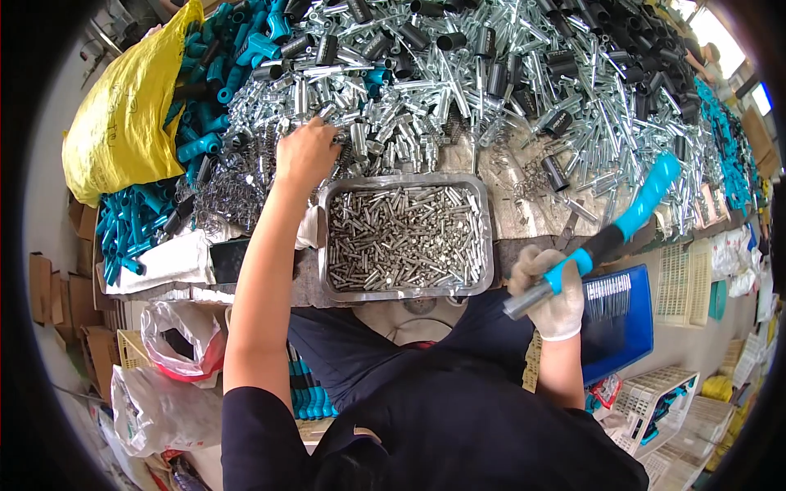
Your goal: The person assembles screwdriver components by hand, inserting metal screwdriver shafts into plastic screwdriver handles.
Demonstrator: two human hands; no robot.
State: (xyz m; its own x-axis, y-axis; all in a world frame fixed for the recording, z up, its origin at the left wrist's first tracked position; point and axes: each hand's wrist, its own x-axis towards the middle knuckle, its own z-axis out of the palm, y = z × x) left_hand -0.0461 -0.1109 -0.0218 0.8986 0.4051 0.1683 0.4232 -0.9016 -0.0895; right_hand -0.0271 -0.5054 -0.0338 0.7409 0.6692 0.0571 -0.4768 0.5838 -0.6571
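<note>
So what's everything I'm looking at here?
metal tray: one, silver, centre, full of small pins
loose metal parts: a heap, silver, across the table top
black tubes: many, mixed in the heap
teal handles: many, left of the table
yellow bag: one, far left
blue crate: one, lower right
long tool: one, teal, black and silver, in right hand
left hand: bare, in the heap
right hand: white glove
</note>
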